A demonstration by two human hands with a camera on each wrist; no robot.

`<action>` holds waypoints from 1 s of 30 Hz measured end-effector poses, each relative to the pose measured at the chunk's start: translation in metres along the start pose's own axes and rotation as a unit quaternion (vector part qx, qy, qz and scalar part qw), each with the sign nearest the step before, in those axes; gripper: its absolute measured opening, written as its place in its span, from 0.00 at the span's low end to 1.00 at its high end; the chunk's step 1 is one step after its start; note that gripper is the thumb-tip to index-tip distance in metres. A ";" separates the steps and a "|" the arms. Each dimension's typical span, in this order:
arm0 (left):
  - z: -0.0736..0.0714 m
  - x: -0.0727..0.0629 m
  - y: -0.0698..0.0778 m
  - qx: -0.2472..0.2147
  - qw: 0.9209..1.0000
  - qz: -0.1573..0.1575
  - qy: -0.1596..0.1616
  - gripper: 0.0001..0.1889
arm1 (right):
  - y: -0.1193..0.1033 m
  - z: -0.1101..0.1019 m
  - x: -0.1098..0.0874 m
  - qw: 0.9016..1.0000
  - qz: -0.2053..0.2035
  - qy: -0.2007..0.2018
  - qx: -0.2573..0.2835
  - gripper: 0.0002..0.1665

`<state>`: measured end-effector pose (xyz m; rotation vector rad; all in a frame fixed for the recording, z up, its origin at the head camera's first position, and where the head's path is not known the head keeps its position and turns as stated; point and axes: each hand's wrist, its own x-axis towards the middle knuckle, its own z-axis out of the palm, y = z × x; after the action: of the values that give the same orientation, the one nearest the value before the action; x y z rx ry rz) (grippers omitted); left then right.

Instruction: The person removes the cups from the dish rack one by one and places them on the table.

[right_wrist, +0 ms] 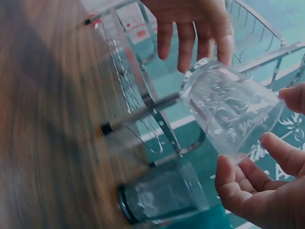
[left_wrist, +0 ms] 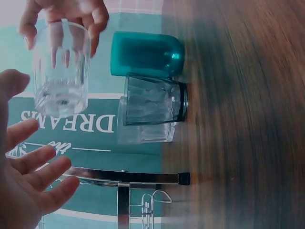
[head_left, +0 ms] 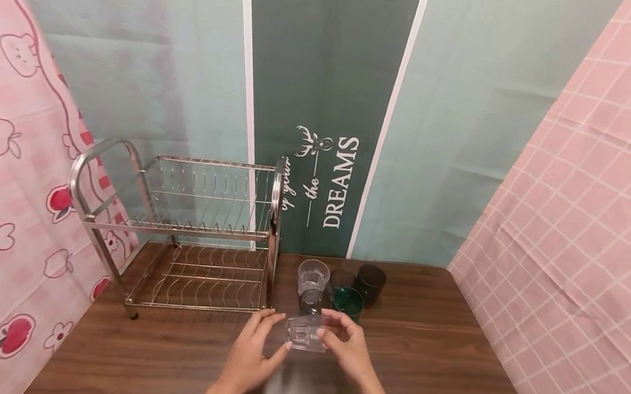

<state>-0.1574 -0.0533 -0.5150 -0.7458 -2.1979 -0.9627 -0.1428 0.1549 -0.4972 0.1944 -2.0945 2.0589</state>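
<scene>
A clear faceted drinking glass (head_left: 305, 334) is held sideways above the table, its base towards the left. My right hand (head_left: 347, 346) pinches it at the rim, as the right wrist view (right_wrist: 228, 109) also shows. Around the base end, my left hand (head_left: 254, 347) spreads its fingers; in the left wrist view those fingers (left_wrist: 52, 169) stand apart from the glass. Just beyond the hands stand a teal glass (head_left: 348, 307), a smoky grey glass (head_left: 310, 303), another clear glass (head_left: 313, 274) and dark tumblers (head_left: 372, 283).
A two-tier metal dish rack (head_left: 178, 232) stands on the left of the brown wooden table (head_left: 425, 354). A green printed cloth (head_left: 329, 53) hangs behind. Pink cloths flank the table, one patterned with fruit (head_left: 11, 335), one with a grid (head_left: 589, 238).
</scene>
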 end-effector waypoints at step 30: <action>0.041 0.013 -0.006 0.125 0.984 0.066 -0.106 0.20 | -0.011 -0.075 0.006 0.928 -0.027 -0.010 -0.371 0.22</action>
<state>-0.1822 -0.0219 -0.5307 -0.8952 -2.3601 -0.5497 -0.1422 0.2301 -0.4844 0.1454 -2.6616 1.1047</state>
